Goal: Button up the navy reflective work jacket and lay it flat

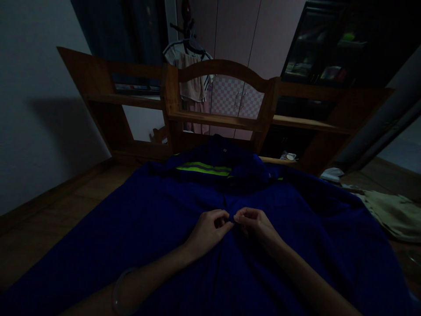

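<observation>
A dark blue jacket (158,219) with a yellow-green reflective stripe (204,168) lies spread out, its collar toward the wooden shelf. My left hand (210,228) pinches the jacket's front opening between thumb and fingers. Close against it on the right, my right hand (256,224) pinches the same bit of cloth, the fingertips of both hands nearly touching. Whether a button or fastener sits between the fingers is too dark to tell. A clear bangle (116,292) circles the left wrist.
Behind the jacket stands a wooden shelf frame (217,117). Clothes on hangers (190,83) hang beyond it, before a pink cabinet (230,44). Beige cloth (394,213) lies at the right, near a white bag (332,174). A white wall (42,109) borders the left.
</observation>
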`<state>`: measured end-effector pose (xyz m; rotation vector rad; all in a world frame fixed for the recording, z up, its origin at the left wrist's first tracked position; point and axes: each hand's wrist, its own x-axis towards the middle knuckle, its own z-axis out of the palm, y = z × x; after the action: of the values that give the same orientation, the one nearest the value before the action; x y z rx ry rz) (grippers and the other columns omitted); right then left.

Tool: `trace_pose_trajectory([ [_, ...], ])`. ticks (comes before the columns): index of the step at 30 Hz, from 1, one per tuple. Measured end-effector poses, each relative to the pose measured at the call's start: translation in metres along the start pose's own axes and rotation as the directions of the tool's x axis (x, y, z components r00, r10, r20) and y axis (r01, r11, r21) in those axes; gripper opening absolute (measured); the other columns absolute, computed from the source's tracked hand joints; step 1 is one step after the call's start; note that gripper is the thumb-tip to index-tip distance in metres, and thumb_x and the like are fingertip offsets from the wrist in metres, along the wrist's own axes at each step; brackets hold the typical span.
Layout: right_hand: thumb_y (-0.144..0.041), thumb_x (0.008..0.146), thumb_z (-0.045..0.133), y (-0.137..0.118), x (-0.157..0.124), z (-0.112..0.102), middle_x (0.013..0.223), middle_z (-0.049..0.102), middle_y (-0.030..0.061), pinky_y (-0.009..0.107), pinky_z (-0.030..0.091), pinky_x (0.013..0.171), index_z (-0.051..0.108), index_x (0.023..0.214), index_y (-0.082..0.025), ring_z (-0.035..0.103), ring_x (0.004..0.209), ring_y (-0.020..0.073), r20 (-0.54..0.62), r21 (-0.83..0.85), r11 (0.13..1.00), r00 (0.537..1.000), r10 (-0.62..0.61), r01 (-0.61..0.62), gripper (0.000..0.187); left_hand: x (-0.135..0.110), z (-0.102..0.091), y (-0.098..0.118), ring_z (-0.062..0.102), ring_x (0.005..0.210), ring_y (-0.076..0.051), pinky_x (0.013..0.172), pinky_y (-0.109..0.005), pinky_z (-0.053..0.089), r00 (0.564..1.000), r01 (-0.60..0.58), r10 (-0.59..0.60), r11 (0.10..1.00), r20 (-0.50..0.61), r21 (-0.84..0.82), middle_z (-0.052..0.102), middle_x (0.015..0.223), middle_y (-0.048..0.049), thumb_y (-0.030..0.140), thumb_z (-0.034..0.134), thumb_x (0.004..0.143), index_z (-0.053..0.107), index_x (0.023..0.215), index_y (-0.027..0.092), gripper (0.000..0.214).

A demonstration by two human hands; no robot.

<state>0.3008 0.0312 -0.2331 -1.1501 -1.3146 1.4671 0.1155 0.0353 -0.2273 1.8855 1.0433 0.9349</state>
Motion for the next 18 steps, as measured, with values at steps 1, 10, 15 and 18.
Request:
trace_pose_trajectory([
  [1, -0.036, 0.077, 0.062, 0.0, 0.0, 0.0, 0.05, 0.049, -0.0024, 0.021, 0.024, 0.042, 0.062, 0.08, -0.013, 0.039, 0.042, 0.007, 0.001, -0.003, 1.0, 1.0, 0.003, -0.003, 0.023, 0.0, 0.0, 0.0, 0.05, 0.061, -0.011, 0.057, -0.021, 0.034, 1.0, 0.002, -0.002, 1.0, 0.005, -0.013, 0.056, 0.067, 0.0008, 0.034, 0.054, 0.08, 0.062, 0.082, 0.016, 0.02],
  [10, -0.031, 0.079, 0.062, -0.009, -0.003, 0.003, 0.051, 0.05, -0.0032, 0.019, 0.027, 0.044, 0.064, 0.085, -0.013, 0.042, 0.044, 0.007, -0.043, -0.072, 0.996, 0.997, -0.062, 0.059, 0.019, 0.007, -0.004, -0.006, 0.048, 0.053, -0.009, 0.047, -0.019, 0.034, 0.988, 0.119, -0.093, 0.967, 0.125, -0.224, 0.051, 0.06, 0.0025, 0.042, 0.056, 0.078, 0.058, 0.076, 0.015, 0.028],
  [15, -0.03, 0.079, 0.062, -0.012, -0.005, 0.005, 0.051, 0.049, -0.0046, 0.02, 0.031, 0.048, 0.062, 0.09, -0.015, 0.043, 0.046, 0.0071, -0.004, -0.147, 0.979, 0.989, -0.145, 0.143, 0.018, 0.006, -0.003, -0.01, 0.045, 0.044, -0.009, 0.038, -0.018, 0.033, 0.976, 0.18, -0.126, 0.926, 0.177, -0.331, 0.047, 0.055, 0.0041, 0.041, 0.056, 0.077, 0.054, 0.077, 0.016, 0.025],
  [18, -0.029, 0.079, 0.063, -0.011, -0.006, 0.005, 0.056, 0.051, -0.0042, 0.02, 0.034, 0.051, 0.06, 0.091, -0.016, 0.045, 0.049, 0.0074, 0.028, -0.146, 0.974, 0.985, -0.171, 0.173, 0.018, 0.006, -0.002, -0.013, 0.044, 0.041, -0.009, 0.037, -0.018, 0.034, 0.974, 0.189, -0.129, 0.919, 0.187, -0.347, 0.047, 0.053, 0.0041, 0.04, 0.054, 0.078, 0.054, 0.078, 0.016, 0.024],
])
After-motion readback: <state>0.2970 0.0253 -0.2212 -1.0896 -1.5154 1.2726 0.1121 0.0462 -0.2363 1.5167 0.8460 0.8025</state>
